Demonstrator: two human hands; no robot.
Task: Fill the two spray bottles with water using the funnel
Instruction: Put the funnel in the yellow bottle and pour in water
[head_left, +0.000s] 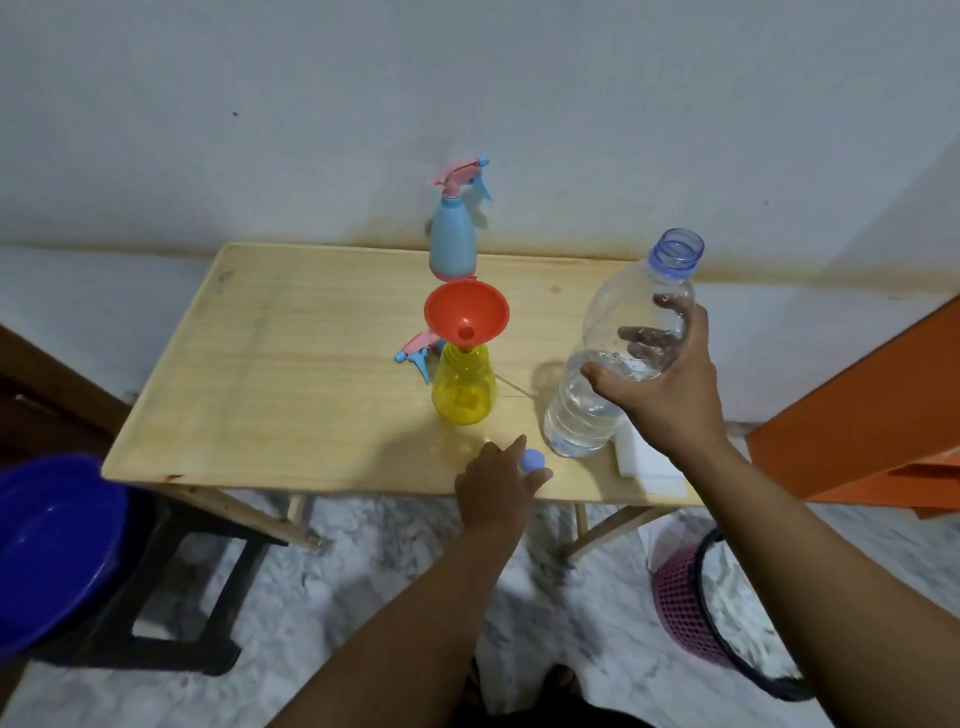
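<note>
Now right hand (670, 395) grips the uncapped water bottle (618, 353), left hand (498, 486) pinches its cap (533, 460); a hasty pour may topple the funnel (466, 312)

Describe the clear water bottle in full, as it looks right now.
The water bottle is large, clear ribbed plastic with a blue threaded neck, uncapped. It is less than half full of water. The right hand grips it at mid-body, and it leans right. Its base is at the wooden table, beside a white block.
</note>
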